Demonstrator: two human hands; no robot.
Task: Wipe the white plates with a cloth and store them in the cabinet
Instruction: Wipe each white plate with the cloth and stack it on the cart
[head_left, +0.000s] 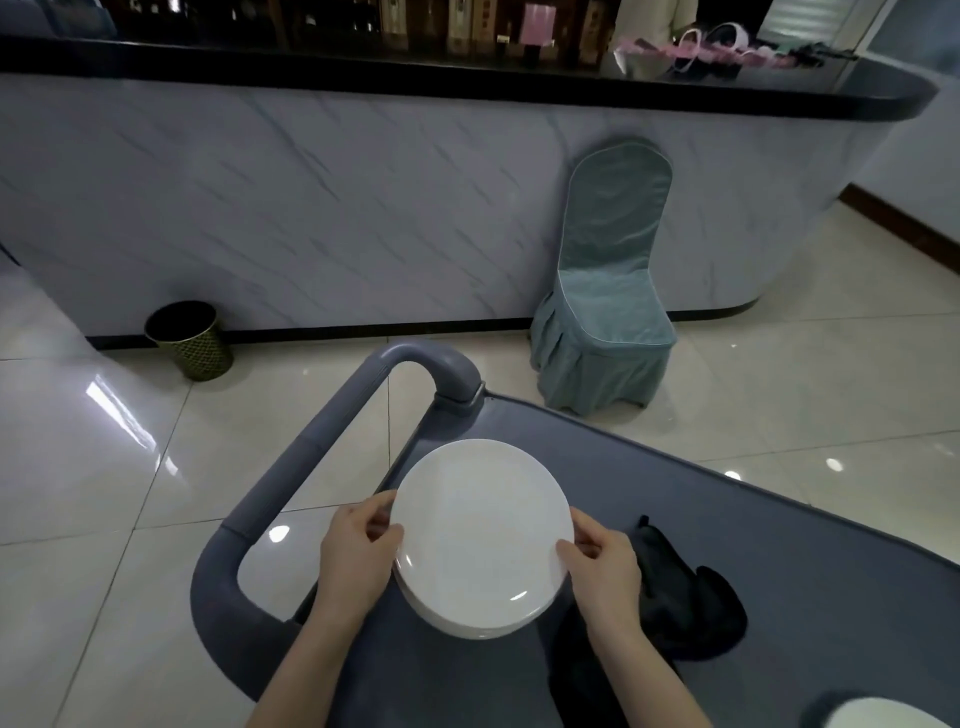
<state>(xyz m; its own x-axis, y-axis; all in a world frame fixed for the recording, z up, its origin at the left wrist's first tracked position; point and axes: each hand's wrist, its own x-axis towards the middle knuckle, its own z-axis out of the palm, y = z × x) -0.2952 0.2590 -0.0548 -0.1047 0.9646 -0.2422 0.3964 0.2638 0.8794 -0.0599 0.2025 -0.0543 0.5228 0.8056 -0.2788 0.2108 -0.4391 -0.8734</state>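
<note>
Head view, person at a grey plastic service cart (779, 571) with a rounded tubular handle (291, 483). A stack of round white glazed plates (480, 530) sits at the cart's left end, directly between the two hands. The left hand (358, 558) pinches the left rim of the uppermost plate, thumb on the upper face and fingers curled beneath. The right hand (605, 571) pinches the opposite rim in the same way. Whether the uppermost plate is clear of those below cannot be told. A crumpled black cloth (685, 597) lies on the cart just right of the right hand. Part of another white plate (883, 717) shows at the lower right corner. On the glossy tiled floor (104, 467) beyond stand a teal fabric-covered chair (605, 312) and a gold-patterned waste bin (189, 340).
</note>
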